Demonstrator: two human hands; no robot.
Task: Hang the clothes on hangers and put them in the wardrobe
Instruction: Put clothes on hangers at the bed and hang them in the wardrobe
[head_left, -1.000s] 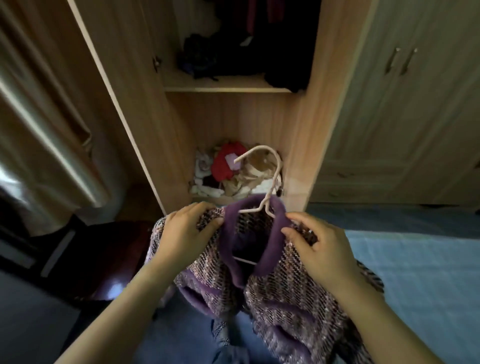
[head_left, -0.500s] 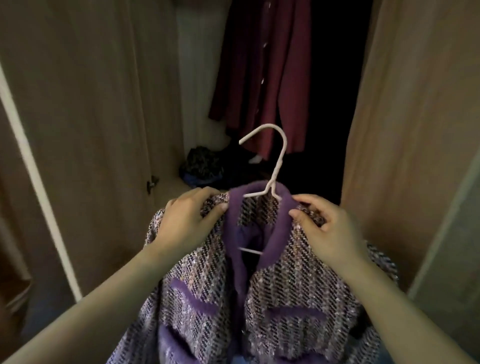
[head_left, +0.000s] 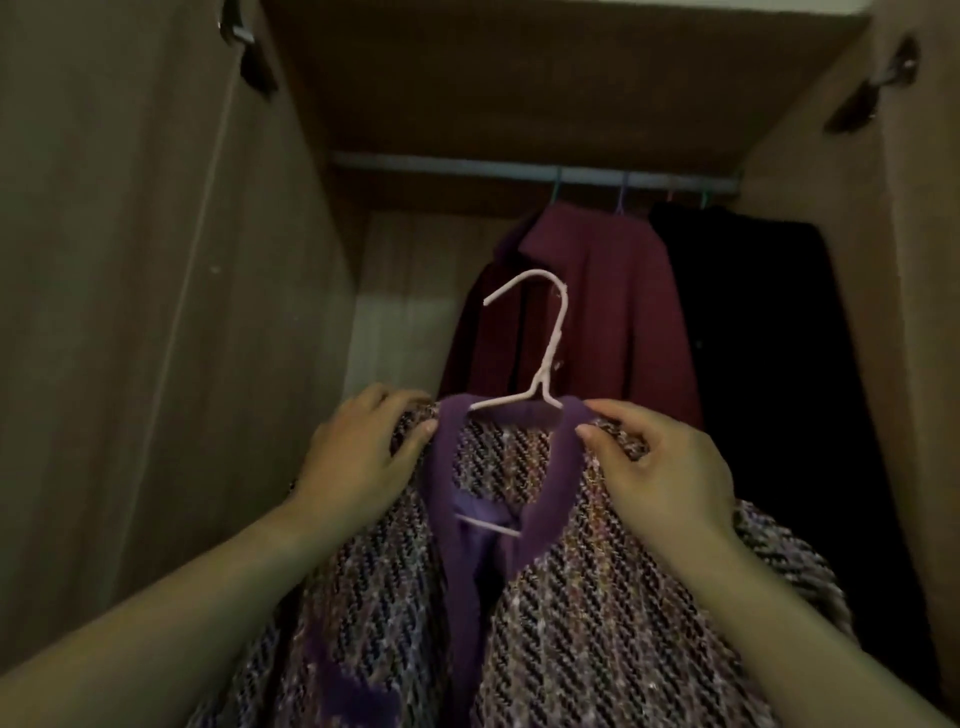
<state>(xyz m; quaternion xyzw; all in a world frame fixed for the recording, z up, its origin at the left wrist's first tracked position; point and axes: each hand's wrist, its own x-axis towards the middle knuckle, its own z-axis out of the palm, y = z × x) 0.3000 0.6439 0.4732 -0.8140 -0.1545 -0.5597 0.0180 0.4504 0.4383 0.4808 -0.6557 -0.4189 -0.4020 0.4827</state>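
Head view looks up into an open wardrobe (head_left: 156, 312), its left wall and door filling the left side, a dark hinge (head_left: 249, 57) near the top of that panel. Low and near, the left hand (head_left: 358, 457) lies on the left shoulder of a tweed jacket (head_left: 597, 597) — fingers curled over the fabric and the thumb pressed against the purple collar (head_left: 447, 467), so the grip is closed on the jacket's shoulder. The jacket, woven in purple, black and pale threads, hangs on a pale pink hanger (head_left: 545, 358); the hanger's hook stands upright above the collar, free in the air and well below the rail (head_left: 467, 169). Its lower bar shows inside the open neckline. To the right, the right hand (head_left: 670, 467) pinches the jacket's right shoulder beside the collar, thumb and forefinger pressed together on the cloth. Farther back, behind the hook, a dark red coat (head_left: 613, 312) hangs from the rail, and just to its right a black garment (head_left: 753, 338) hangs beside it, the two touching. The rail runs across the far top of the compartment under the wooden ceiling. At the far right stands the wardrobe's right wall, with another hinge (head_left: 878, 88) near its top.
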